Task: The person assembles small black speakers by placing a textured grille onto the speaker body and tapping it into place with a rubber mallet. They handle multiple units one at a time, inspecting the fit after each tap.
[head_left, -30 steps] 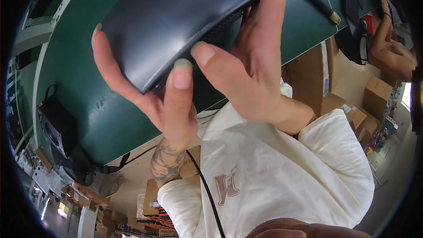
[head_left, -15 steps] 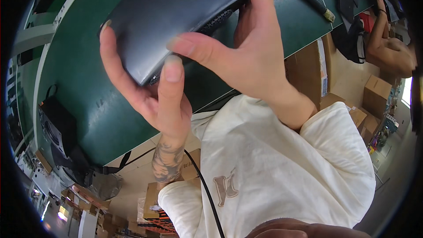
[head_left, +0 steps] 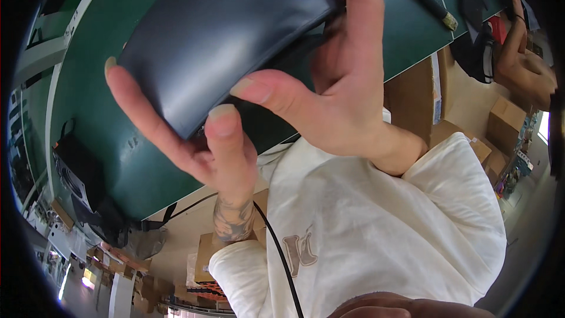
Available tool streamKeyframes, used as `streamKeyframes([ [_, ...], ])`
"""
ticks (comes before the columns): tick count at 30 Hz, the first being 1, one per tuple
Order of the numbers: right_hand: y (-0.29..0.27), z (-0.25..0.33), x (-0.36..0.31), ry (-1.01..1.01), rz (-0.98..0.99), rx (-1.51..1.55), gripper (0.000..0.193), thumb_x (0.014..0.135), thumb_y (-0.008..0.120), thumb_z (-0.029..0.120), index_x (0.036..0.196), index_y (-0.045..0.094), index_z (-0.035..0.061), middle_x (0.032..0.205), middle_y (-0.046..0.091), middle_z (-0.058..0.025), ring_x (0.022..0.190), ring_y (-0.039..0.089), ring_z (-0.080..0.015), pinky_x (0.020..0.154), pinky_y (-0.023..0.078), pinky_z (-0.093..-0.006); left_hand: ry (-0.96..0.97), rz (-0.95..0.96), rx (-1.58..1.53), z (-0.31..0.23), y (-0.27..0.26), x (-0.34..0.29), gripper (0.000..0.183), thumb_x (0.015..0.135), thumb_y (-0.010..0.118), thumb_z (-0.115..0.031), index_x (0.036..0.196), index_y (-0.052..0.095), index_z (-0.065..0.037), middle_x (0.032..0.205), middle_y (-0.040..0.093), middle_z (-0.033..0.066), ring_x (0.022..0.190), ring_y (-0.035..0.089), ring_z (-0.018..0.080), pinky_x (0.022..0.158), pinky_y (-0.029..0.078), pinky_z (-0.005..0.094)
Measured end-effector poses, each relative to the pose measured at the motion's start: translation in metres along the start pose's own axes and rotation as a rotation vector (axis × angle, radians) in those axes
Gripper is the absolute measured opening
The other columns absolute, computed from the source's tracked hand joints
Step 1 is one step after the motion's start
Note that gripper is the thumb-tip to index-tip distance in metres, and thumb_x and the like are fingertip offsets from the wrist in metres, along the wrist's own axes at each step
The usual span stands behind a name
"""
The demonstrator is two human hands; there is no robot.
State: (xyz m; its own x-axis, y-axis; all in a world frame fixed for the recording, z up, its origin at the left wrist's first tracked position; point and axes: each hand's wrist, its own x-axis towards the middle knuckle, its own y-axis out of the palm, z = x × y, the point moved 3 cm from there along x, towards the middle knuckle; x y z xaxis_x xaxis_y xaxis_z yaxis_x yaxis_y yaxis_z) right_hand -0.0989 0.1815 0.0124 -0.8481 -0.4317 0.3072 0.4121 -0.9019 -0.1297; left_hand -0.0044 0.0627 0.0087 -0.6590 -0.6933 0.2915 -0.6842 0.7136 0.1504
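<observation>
The left hand (head_left: 229, 162) and right hand (head_left: 347, 103) are cradling a curved dark casing (head_left: 218, 35) above the green counter (head_left: 132, 171), fingers (head_left: 144, 103) holding opposite ends, apparently for balance.

green workbench (head_left: 132, 168) and cardboard boxes (head_left: 505, 116) suggest a workshop.

Holds the case (head_left: 229, 29) above the workbench (head_left: 100, 85), between left hand (head_left: 229, 156) and right hand (head_left: 350, 103), with a handled tool (head_left: 432, 1) atop it to the right, cartons (head_left: 506, 115) farther right.
</observation>
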Motion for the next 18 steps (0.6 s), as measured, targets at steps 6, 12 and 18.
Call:
streamKeyframes([
  [6, 0.002, 0.000, 0.001, -0.032, -0.016, -0.024, 0.113, 0.073, 0.095, 0.027, 0.160, 0.027, 0.0028, 0.144, 0.043, -0.0220, 0.130, 0.048, -0.0299, 0.110, 0.039, -0.0392, -0.023, 0.002, 0.046, -0.003, -0.008, 0.006, 0.083, 0.096, 0.072, -0.019, 0.162, 0.025, -0.003, 0.157, 0.039, 0.0216, 0.134, 0.051, 0.0324, 0.113, 0.042, 0.0430],
  [12, -0.001, 0.001, 0.015, -0.066, -0.002, -0.059, 0.117, 0.072, 0.096, 0.027, 0.161, 0.025, 0.0022, 0.143, 0.044, -0.0213, 0.129, 0.049, -0.0290, 0.110, 0.040, -0.0390, 0.066, 0.018, 0.134, 0.005, -0.021, 0.010, 0.069, 0.093, 0.080, -0.023, 0.148, 0.046, 0.000, 0.148, 0.051, 0.0175, 0.127, 0.058, 0.0264, 0.111, 0.045, 0.0380],
  [18, -0.029, -0.012, 0.050, -0.056, 0.276, 0.040, 0.118, 0.070, 0.097, 0.026, 0.161, 0.026, 0.0009, 0.144, 0.046, -0.0177, 0.133, 0.047, -0.0264, 0.112, 0.038, -0.0371, 0.148, 0.058, 0.236, 0.003, -0.025, 0.012, 0.061, 0.092, 0.080, -0.026, 0.141, 0.054, 0.000, 0.148, 0.049, 0.0169, 0.130, 0.055, 0.0249, 0.111, 0.045, 0.0377],
])
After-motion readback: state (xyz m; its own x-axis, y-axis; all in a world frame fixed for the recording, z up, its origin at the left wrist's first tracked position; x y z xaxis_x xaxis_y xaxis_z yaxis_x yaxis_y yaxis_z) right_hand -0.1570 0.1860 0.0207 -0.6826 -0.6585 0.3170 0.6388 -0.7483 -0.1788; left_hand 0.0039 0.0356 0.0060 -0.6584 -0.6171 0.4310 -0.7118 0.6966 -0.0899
